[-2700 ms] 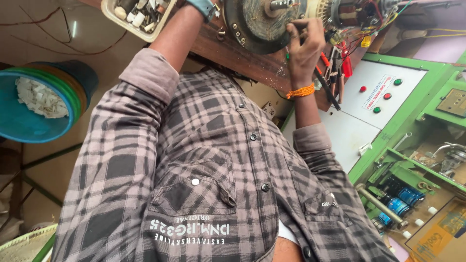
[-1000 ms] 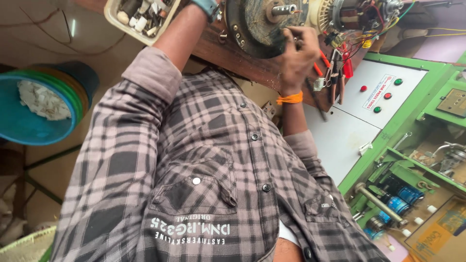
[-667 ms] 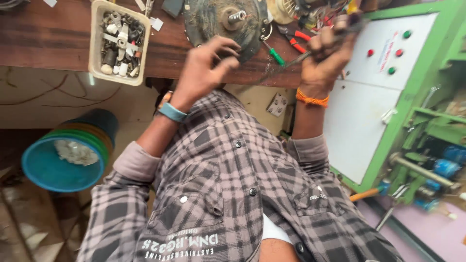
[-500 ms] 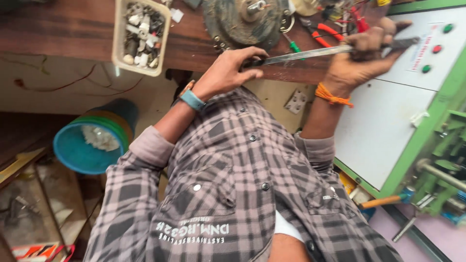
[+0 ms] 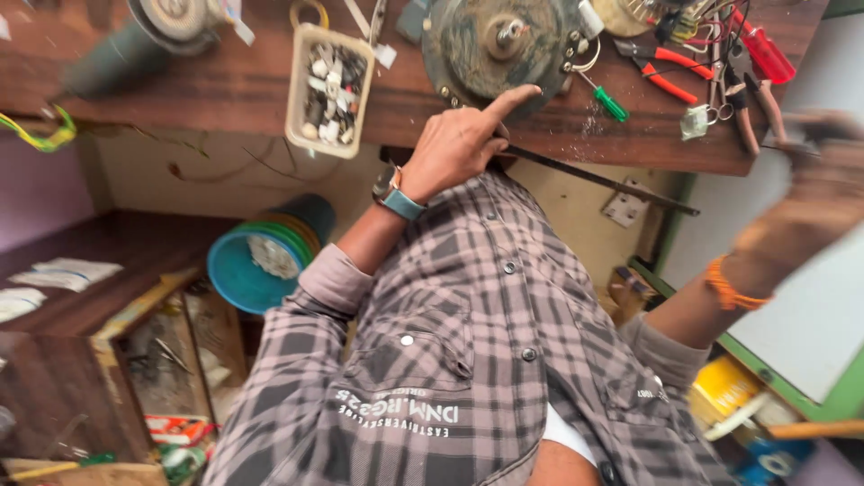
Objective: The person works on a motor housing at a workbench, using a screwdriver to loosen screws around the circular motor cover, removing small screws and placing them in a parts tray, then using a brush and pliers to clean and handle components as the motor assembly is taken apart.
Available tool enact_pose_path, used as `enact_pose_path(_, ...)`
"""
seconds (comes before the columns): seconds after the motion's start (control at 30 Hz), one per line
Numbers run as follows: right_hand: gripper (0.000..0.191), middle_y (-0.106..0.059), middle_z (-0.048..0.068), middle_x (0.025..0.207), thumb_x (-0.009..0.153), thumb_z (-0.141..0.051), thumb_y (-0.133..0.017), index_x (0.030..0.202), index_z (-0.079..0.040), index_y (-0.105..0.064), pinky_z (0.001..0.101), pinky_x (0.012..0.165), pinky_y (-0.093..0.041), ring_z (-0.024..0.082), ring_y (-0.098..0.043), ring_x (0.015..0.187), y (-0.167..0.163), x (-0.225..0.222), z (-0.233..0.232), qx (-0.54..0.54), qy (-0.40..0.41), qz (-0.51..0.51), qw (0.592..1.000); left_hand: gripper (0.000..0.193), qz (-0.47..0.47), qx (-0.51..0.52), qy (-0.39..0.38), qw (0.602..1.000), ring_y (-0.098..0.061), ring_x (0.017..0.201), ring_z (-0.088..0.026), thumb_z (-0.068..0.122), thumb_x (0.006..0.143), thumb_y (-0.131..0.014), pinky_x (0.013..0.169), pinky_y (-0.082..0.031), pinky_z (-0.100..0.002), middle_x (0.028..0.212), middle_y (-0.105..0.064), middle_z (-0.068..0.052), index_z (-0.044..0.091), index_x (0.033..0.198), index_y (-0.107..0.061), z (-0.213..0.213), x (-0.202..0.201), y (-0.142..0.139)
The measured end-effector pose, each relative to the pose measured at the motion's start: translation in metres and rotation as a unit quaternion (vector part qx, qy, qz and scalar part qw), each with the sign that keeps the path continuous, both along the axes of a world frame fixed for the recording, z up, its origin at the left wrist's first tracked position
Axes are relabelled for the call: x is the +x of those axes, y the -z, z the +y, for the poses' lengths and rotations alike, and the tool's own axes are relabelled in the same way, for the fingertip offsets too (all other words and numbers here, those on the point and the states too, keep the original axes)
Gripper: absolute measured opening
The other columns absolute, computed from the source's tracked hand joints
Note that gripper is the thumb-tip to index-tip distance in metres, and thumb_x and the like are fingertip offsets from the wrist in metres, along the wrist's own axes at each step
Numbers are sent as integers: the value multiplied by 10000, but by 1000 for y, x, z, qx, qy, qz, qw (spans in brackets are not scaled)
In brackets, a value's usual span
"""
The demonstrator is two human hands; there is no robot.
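Wooden workbench [image 5: 270,99] spans the top of the head view, its front edge running left to right above my plaid shirt [image 5: 450,360].

Left hand [image 5: 463,144]: positioned at the bench edge, just below the round metal motor housing [image 5: 499,45]. The index finger is extended, with its tip touching the housing's lower rim. The remaining fingers are curled narrow against one end of a long dark metal strip [image 5: 603,180]. I cannot tell whether they fully clamp the strip. A blue-strapped watch [image 5: 396,198] sits on this wrist.

Right hand [image 5: 814,189]: raised at the right edge of the view and heavily motion-blurred. It appears closed in a loose fist. I cannot tell whether it holds anything. An orange band [image 5: 729,286] circles this wrist.

Metal strip: it runs diagonally from the left hand down and to the right, just beneath the bench edge, ending near a small hinge plate [image 5: 625,202].

Surrounding items:
- Cream tray of small parts [image 5: 328,85], left of the housing.
- Green-handled screwdriver [image 5: 607,101], just right of the housing.
- Red-handled pliers [image 5: 670,72], further right among tangled wires.
- Blue bucket [image 5: 247,270], below the bench.
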State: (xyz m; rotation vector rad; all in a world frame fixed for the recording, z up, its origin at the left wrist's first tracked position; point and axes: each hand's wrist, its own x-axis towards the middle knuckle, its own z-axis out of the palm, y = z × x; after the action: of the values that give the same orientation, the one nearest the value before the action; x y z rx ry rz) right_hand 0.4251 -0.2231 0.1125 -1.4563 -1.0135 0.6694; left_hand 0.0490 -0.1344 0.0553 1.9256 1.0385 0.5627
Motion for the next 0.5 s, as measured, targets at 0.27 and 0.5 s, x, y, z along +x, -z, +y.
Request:
enact_pose_path(0.27, 301, -723, 147, 1102, 950, 15, -673, 1250, 9, -656, 318, 834, -572, 195, -728, 985, 38, -175, 57, -117, -281, -175, 936, 389, 4, 43, -91, 995, -713, 870, -254, 155, 992, -719, 727, -562, -399, 975, -742, -57, 226, 1357, -604, 8, 12, -6)
enact_pose_path(0.5, 121, -655, 83, 868, 1072, -99, -694, 1136, -5, -734, 265, 603, -478, 96, -626, 700, 69, -120, 77, -204, -155, -73, 964, 226, -64, -86, -264, 959, -683, 713, -115, 114, 989, -681, 617, -545, -258, 1001, -785, -36, 137, 1213, -702, 9, -28, 13)
